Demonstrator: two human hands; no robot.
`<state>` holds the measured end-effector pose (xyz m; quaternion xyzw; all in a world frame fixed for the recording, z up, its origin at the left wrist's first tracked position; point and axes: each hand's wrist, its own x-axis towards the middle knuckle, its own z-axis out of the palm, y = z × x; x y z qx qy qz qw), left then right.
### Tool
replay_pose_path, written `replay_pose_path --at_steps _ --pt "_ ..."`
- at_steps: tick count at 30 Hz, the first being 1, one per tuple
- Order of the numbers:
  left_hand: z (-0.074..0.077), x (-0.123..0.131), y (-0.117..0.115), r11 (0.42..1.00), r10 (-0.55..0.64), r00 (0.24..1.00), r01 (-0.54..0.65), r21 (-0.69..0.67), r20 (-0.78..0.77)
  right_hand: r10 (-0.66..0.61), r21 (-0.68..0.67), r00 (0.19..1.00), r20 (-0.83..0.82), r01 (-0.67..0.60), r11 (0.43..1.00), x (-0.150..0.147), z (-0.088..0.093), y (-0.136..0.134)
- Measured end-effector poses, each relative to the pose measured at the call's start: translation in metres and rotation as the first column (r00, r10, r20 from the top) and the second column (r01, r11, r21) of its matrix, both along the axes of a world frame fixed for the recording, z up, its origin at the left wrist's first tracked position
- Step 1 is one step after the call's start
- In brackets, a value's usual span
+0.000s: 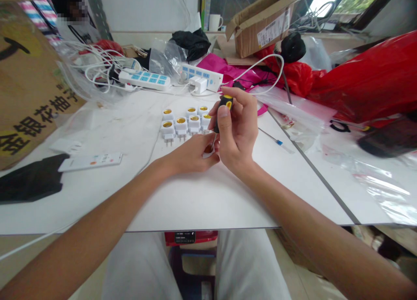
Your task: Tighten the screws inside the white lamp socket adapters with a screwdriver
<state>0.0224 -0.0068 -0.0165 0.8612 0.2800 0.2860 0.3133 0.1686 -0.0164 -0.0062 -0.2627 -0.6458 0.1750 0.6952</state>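
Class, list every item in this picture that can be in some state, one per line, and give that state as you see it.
right hand: closed around a screwdriver
screwdriver: upright, tip down at the socket
left hand: holding a small white socket
socket adapters: seven, standing in two rows, brass openings up
cardboard box: open, tipped on its side
power strip: lying flat, cable attached
white charger: plugged into the second strip
mug: upright
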Motion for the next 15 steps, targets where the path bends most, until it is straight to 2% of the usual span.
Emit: replay_pose_path --at_steps 8,15 --pt "-0.0007 0.0003 0.0005 1.0 -0.003 1.0 0.003 -0.015 0.022 0.004 0.088 0.999 0.054 -0.009 0.996 -0.0008 0.0 -0.0024" --pt "0.0019 0.0003 0.0 1.0 -0.007 1.0 0.007 0.0 0.003 0.055 0.078 0.993 0.102 -0.063 0.995 -0.0001 0.0008 -0.0047"
